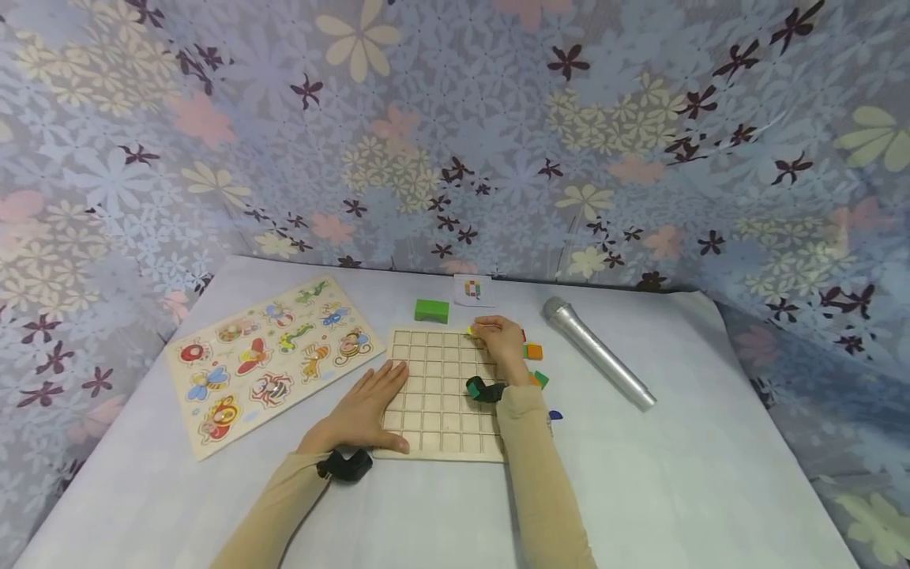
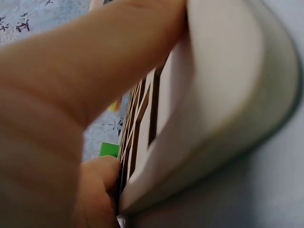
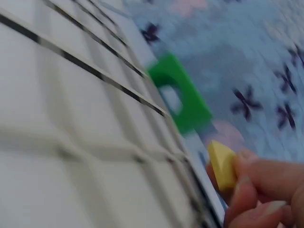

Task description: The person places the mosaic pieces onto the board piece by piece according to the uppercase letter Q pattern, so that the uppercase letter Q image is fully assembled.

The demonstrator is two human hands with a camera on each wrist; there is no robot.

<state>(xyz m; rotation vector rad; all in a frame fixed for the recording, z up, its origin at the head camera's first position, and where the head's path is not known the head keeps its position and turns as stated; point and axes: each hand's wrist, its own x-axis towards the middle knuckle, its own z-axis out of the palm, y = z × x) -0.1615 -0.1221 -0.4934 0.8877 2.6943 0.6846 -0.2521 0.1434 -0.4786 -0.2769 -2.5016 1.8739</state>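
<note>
A wooden grid board [image 1: 434, 419] with square compartments lies in front of the person. The left hand [image 1: 366, 407] rests on its left edge, fingers spread and thumb at the near left corner. In the right wrist view, the thumb and fingertips of the right hand [image 3: 270, 185] pinch a small yellow block [image 3: 222, 164] with slanted faces. The head view places the right hand [image 1: 500, 340] over the board's far right corner, the yellow block just showing at its fingertips. Several small coloured blocks lie right of the board, among them an orange block [image 1: 535, 352] and a blue piece [image 1: 555, 415], partly hidden behind the right arm.
A green arch block [image 1: 431, 310] and a pattern card [image 1: 473, 291] lie beyond the board. To the left is a wooden insect puzzle board [image 1: 266, 359]. A silver microphone [image 1: 600, 352] lies on the right. Floral cloth [image 1: 455, 142] hangs behind the table.
</note>
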